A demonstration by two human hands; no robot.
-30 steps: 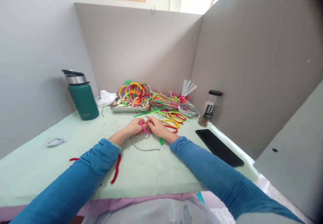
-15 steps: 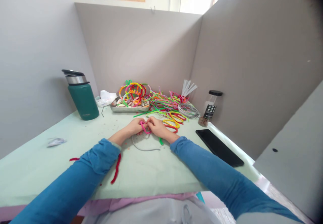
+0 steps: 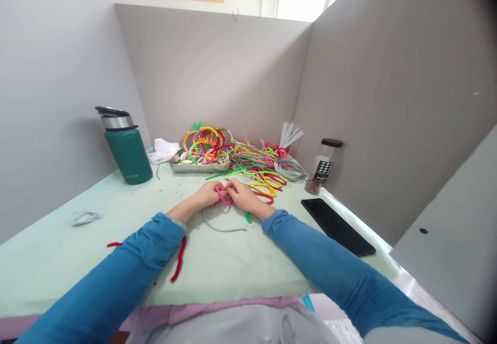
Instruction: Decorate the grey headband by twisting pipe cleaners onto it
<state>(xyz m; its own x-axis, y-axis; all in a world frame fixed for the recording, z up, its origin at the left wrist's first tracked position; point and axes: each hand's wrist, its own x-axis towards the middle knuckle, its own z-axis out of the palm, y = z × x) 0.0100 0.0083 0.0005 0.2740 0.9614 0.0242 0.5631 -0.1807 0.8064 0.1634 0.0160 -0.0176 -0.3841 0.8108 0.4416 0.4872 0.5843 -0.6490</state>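
Note:
Both my hands meet over the middle of the table, fingers pinched around a pink pipe cleaner [image 3: 221,196] bent into a loop. My left hand [image 3: 209,194] grips its left side; my right hand [image 3: 241,195] pinches it close to the left fingertips. The exact ends between the fingers are hidden. Beneath the hands a grey wire [image 3: 223,228] curves across the cloth. A short green pipe cleaner piece [image 3: 248,217] lies by my right wrist. Near my left sleeve rests a red pipe cleaner [image 3: 179,261], partly covered by the arm.
A metal tray [image 3: 200,168] holds shaped pipe cleaners at the back, beside a colourful pile [image 3: 252,155] and a wire coil [image 3: 290,170]. A green bottle [image 3: 128,152] stands left; a clear jar [image 3: 323,168] and black phone [image 3: 337,226] are right. Grey partitions [image 3: 217,64] enclose the table.

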